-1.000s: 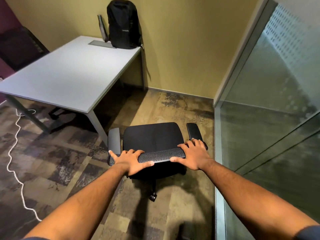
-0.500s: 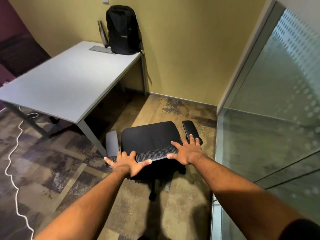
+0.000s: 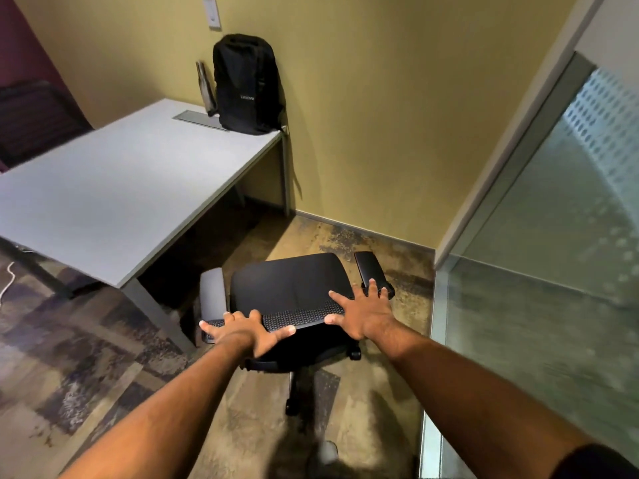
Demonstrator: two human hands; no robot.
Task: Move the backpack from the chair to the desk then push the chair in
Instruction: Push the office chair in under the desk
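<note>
The black backpack (image 3: 247,88) stands upright on the far right corner of the white desk (image 3: 114,202), leaning against the yellow wall. The black office chair (image 3: 290,285) stands on the floor just right of the desk's near leg, its seat empty and facing the wall. My left hand (image 3: 249,331) lies flat on the left end of the chair's mesh backrest top, fingers spread. My right hand (image 3: 363,312) presses on the right end, fingers splayed toward the right armrest. Neither hand is curled around the backrest.
A dark bottle (image 3: 205,88) leans beside the backpack, behind a grey cable hatch (image 3: 200,121) in the desk. A glass partition (image 3: 536,271) walls off the right side. A white cable (image 3: 8,281) runs over the floor at left. Another dark chair (image 3: 34,115) stands beyond the desk.
The chair has rolled forward, away from me and closer to the wall and desk. Both hands went from curled over the backrest to flat with fingers spread.
</note>
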